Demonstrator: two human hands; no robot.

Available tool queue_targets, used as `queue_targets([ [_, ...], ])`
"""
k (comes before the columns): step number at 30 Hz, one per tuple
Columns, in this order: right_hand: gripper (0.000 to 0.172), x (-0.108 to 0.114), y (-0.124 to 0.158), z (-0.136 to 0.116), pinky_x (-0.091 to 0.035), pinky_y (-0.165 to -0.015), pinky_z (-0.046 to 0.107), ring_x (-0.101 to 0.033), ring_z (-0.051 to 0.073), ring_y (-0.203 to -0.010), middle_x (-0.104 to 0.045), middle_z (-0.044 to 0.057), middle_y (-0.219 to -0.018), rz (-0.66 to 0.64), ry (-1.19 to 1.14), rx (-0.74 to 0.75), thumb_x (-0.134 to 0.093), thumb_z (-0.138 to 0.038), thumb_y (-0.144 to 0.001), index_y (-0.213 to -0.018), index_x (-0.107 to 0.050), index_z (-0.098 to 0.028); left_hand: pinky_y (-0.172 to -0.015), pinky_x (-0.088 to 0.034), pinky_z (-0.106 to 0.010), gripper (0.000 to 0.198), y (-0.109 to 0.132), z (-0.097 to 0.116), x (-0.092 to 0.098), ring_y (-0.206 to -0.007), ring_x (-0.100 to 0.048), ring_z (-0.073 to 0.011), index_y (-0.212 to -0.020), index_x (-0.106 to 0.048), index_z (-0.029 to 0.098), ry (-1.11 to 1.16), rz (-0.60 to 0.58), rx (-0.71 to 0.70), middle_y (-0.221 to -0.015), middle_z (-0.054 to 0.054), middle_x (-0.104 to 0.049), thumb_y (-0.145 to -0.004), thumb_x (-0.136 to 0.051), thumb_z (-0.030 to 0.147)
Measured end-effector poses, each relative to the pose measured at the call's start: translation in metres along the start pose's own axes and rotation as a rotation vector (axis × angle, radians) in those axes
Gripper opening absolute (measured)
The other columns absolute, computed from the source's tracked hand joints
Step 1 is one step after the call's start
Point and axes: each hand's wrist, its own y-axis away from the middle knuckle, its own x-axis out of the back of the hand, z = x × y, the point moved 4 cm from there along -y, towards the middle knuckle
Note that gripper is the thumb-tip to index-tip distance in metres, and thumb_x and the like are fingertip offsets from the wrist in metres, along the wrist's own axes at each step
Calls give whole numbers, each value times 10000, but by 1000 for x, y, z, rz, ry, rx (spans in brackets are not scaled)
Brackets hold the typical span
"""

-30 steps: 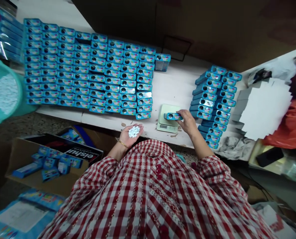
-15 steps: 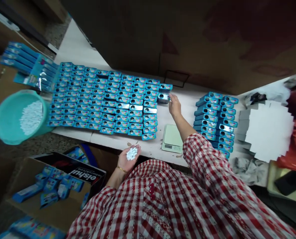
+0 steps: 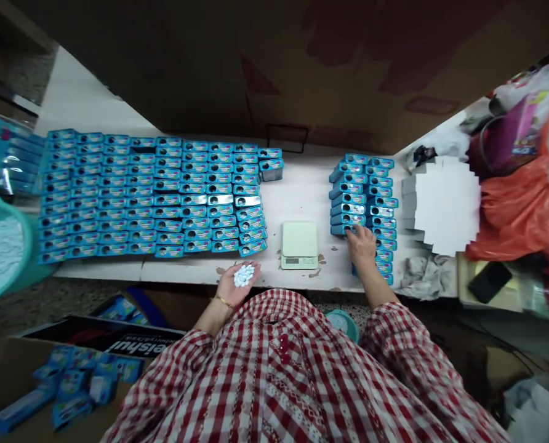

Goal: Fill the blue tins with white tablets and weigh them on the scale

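My left hand (image 3: 236,282) is cupped palm up at the table's front edge, holding a small heap of white pellets (image 3: 244,274). My right hand (image 3: 361,243) rests on the near left end of a double stack of blue boxes (image 3: 367,203), fingers curled round one box. A pale green scale (image 3: 299,245) lies between my hands with nothing on it. To the left, many rows of blue boxes (image 3: 154,197) cover the white table (image 3: 302,191).
A teal basin of white pellets (image 3: 0,252) sits at the far left. A cardboard carton with loose blue boxes (image 3: 71,381) stands on the floor below. White flat card blanks (image 3: 445,203), a grey cloth (image 3: 424,277) and orange bags (image 3: 519,209) lie at the right.
The box that lay on the scale has been set at the far end of the left rows. My right hand then swung back to the right-hand stack. My left hand kept its pellets.
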Motion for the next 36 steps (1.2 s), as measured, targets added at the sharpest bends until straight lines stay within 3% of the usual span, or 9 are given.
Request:
queue_targets([
  [4, 204, 15, -9, -28, -326, -809, 413, -415, 278, -1035, -544, 100, -1166, 40, -1, 147, -451, -189, -841, -848, -653, -216, -791, -530, -388, 184, 0, -13, -10, -853, -656, -236, -800, -620, 101, -31, -60, 12, -831, -133, -686, -761, -441, 105],
  [8, 193, 39, -12, -93, -326, -847, 403, -430, 255, -994, -553, 93, -1131, -22, -27, 411, -453, -172, -840, -870, -639, -215, -798, -521, -364, 181, 1, -27, -14, -854, -654, -229, -763, -619, 96, -44, -64, 39, -817, -140, -686, -759, -438, 101],
  [11, 177, 40, -15, -139, -342, -821, 392, -458, 238, -897, -561, 108, -1095, -110, -51, 537, -474, -137, -815, -841, -640, -194, -841, -500, -386, 185, 2, -34, -19, -886, -646, -233, -773, -623, 95, -50, -79, 48, -826, -141, -687, -757, -440, 103],
  [13, 175, 36, -15, -153, -345, -828, 384, -465, 235, -902, -562, 111, -1092, -128, -69, 556, -491, -129, -804, -875, -639, -191, -859, -489, -398, 183, 3, -36, -20, -903, -641, -239, -779, -625, 89, -54, -87, 50, -834, -145, -686, -758, -444, 109],
  [15, 229, 32, -12, -150, -348, -835, 380, -458, 245, -971, -545, 111, -1143, -103, -112, 508, -514, -157, -804, -1005, -614, -200, -861, -487, -402, 184, 4, -36, -19, -905, -640, -242, -786, -625, 86, -52, -83, 46, -834, -145, -685, -759, -445, 113],
  [18, 330, 29, 1, -118, -366, -813, 384, -457, 257, -1024, -527, 105, -1204, -47, -225, 333, -543, -243, -810, -1139, -554, -220, -844, -496, -396, 191, 4, -33, -12, -902, -640, -236, -805, -623, 91, -36, -61, 38, -835, -137, -684, -756, -439, 110],
  [24, 250, 16, 28, -60, -397, -821, 377, -536, 232, -957, -621, 83, -1062, 5, -405, 82, -536, -320, -824, -1026, -624, -203, -807, -510, -371, 182, 1, -29, 1, -915, -634, -235, -814, -616, 96, -30, -43, 27, -857, -140, -679, -760, -445, 122],
  [31, 324, -3, 20, -65, -427, -856, 395, -545, 234, -998, -619, 96, -1071, 28, -601, 17, -542, -334, -808, -1103, -577, -203, -809, -506, -363, 180, -1, -26, -1, -900, -638, -226, -788, -615, 97, -60, -96, 14, -865, -136, -680, -768, -439, 131],
  [36, 465, -21, 7, -73, -452, -866, 389, -540, 220, -1036, -582, 99, -1139, -40, -829, 1, -588, -323, -756, -1193, -492, -199, -816, -502, -355, 186, 1, -23, 2, -888, -641, -216, -804, -618, 96, -48, -97, 2, -870, -128, -681, -771, -439, 134],
])
